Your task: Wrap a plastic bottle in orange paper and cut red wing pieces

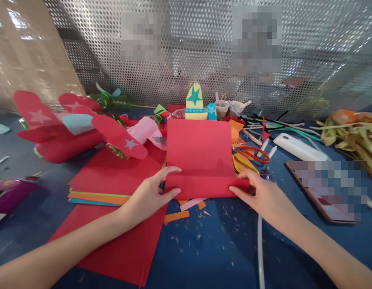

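A sheet of red paper (199, 146) is held up in front of me, its lower part bent over toward me in a wide flap. My left hand (157, 188) pinches the left end of the flap between thumb and fingers. At the other end, my right hand (249, 188) grips the paper the same way. Just left of the sheet lies a stack of coloured paper (113, 172), red on top with green, orange and blue edges showing. More red paper (122, 245) is spread below my left forearm.
Red paper airplanes (68, 140) stand at the left, near a purple object (11, 196). Scissors with red handles (253, 154) lie right of the sheet. Farther right are a white glue gun-like object (300, 147) and a phone (321, 192). Paper scraps (176, 216) and a white cable (260, 253) lie nearer me.
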`<state>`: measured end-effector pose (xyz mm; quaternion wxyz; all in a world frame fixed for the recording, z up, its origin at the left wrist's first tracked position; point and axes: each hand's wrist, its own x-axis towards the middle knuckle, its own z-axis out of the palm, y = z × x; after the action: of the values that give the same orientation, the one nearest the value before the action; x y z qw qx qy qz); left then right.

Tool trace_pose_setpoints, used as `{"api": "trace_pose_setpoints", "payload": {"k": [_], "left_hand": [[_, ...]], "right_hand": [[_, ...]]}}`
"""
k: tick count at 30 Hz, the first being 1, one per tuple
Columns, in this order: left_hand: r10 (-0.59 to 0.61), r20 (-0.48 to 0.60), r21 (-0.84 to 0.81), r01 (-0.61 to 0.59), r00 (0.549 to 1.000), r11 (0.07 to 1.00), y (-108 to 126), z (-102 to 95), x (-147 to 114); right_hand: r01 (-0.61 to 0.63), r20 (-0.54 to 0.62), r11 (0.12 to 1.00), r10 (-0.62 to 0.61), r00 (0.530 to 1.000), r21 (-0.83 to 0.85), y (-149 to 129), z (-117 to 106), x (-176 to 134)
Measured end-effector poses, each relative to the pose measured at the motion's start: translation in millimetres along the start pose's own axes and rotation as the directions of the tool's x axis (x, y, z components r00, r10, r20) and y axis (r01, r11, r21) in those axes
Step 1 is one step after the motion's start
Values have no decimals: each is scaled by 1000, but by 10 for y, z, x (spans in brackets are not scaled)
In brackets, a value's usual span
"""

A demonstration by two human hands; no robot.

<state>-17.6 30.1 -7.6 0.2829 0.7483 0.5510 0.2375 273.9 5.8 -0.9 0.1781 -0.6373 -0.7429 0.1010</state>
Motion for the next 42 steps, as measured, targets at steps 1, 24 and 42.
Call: {"api": "trace_pose_setpoints", "payload": {"k": [1,24,42], "left_hand": [[5,-2,-12,-5,1000,1000,-5,10,0],[208,-44,136,-201,977,970,-56,15,95],[400,-57,240,-376,915,895,-92,54,40]], "right_hand": [[3,-39,1000,-3,999,-3,-5,22,10],[216,-141,953,-248,958,-214,29,137,-38],[309,-151,897,-369,917,-316,59,199,-51]]}}
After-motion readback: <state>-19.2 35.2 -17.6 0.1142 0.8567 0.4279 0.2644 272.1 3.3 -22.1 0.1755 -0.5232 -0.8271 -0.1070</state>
